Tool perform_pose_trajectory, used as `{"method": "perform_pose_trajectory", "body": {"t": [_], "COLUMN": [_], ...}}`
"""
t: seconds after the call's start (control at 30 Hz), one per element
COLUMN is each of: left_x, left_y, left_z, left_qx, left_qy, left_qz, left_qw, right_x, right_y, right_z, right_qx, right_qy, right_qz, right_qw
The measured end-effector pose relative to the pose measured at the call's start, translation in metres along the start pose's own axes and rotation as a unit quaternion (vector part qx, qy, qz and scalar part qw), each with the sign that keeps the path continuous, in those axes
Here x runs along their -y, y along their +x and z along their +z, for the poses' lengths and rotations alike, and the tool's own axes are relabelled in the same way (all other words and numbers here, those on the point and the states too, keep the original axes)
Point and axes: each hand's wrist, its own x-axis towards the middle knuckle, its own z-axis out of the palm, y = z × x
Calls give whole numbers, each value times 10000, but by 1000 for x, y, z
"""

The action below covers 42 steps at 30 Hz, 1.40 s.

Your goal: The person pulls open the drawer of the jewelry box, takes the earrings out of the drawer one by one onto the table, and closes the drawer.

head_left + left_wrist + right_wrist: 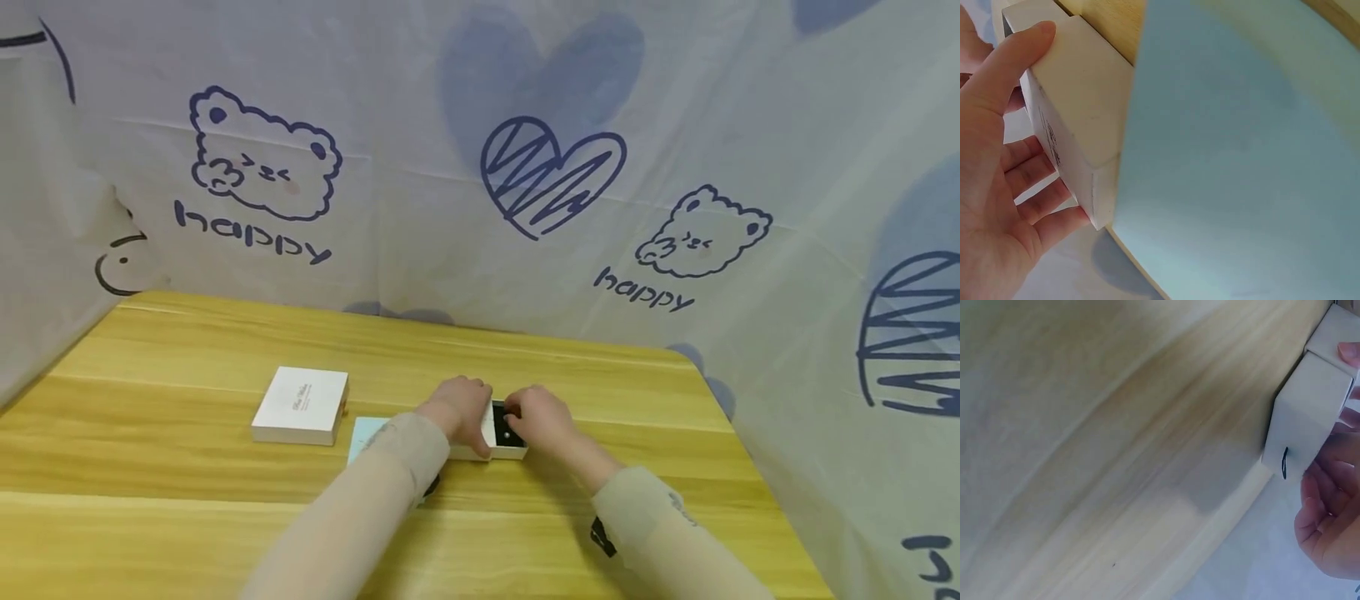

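A white slide-out box (468,452) with dark script on its lid lies on the table, its drawer (510,453) drawn partway out to the right. Black lining (508,435) shows inside the drawer, with a small shiny round piece (507,435) on it. My left hand (461,408) grips the sleeve, thumb on the near side and fingers along the far one. Curled fingers of my right hand (543,419) reach into the drawer at the lining; I cannot tell whether they pinch anything. A dark cord loop (1285,464) sticks out of the drawer's end.
Left of my left hand lies a light blue flat piece (365,433), partly under the forearm. Farther left sits another white box (296,408), with lettering and a small brownish tab. The wooden table (187,350) meets a printed cloth (420,250) behind.
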Motion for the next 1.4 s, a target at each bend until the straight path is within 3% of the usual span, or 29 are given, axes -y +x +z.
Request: {"method": "perform_pose_trajectory", "body": {"t": [0.6,0.9,1.2,1.4], "left_x": [1,1,-12,-4], "left_y": [2,2,7,3], "left_z": [2,6,6,10], "left_qx": [26,27,-77,-364], "left_qy": [39,-116,-142,-425], "left_qz": [29,7,214,133], "left_qw": [10000,9999,9996,9983], "right_x": [2,0,-16,-26], "right_y": [1,2,-3,6], "right_z": [7,7,-8,-21], "right_qx": [-156,-24,-97,-453], "right_qy": [-829,-733,397,1114], "right_qz": [-200,-144,537,827], "right_qw": [9962,9972,9977,9893]}}
